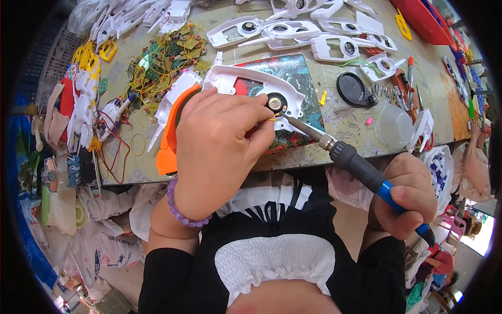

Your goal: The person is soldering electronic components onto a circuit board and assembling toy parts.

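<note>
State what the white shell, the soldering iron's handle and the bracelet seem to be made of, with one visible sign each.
White shell: likely moulded plastic, smooth and glossy, with formed cut-outs.
Soldering iron handle: dark matte grip, probably rubber or plastic, with a blue section; metal shaft, shiny grey.
Bracelet: round purple beads, slightly translucent, glass or stone, unclear.

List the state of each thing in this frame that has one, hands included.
left hand: closed, pinching at the white housing beside the speaker
right hand: gripped around the soldering iron
soldering iron: held, tip at the small speaker
small speaker: seated in the housing
white housing: open, lying on the mat
white shells: loose, piled at the back
</note>
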Available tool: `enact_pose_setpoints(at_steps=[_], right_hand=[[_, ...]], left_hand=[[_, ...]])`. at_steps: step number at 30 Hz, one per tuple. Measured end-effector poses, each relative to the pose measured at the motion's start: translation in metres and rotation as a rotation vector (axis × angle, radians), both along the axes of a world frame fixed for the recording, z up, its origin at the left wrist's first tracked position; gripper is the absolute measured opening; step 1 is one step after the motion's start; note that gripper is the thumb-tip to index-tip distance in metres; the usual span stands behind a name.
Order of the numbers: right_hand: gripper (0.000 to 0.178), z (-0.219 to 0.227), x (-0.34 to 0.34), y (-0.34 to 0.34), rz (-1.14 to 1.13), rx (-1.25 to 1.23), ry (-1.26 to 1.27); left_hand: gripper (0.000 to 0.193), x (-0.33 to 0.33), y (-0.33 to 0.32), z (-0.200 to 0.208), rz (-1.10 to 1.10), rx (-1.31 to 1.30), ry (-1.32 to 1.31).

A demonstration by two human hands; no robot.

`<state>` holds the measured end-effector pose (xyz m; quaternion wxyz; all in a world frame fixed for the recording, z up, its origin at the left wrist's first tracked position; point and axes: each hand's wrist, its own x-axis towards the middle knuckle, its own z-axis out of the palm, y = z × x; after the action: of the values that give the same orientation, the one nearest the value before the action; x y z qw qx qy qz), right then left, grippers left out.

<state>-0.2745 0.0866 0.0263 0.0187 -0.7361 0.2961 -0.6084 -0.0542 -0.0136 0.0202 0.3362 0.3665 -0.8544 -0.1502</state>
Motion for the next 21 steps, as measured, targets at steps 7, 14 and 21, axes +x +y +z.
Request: enact_pose_setpoints(at_steps=[7,14,21], right_hand=[[0.039,0.003,-0.001,0.002,-0.012,0.019,0.026],[0.037,0.014,0.006,0.0,-0.036,0.006,0.174],[0.043,-0.025,-0.017,0.027,-0.313,-0.182,-0.268]], left_hand=[[0.009,-0.002,0.002,0.002,0.008,0.021,-0.001],[0.005,-0.001,0.002,-0.003,0.024,-0.018,-0.004],[0.005,-0.003,0.001,0.002,-0.007,-0.003,0.019]])
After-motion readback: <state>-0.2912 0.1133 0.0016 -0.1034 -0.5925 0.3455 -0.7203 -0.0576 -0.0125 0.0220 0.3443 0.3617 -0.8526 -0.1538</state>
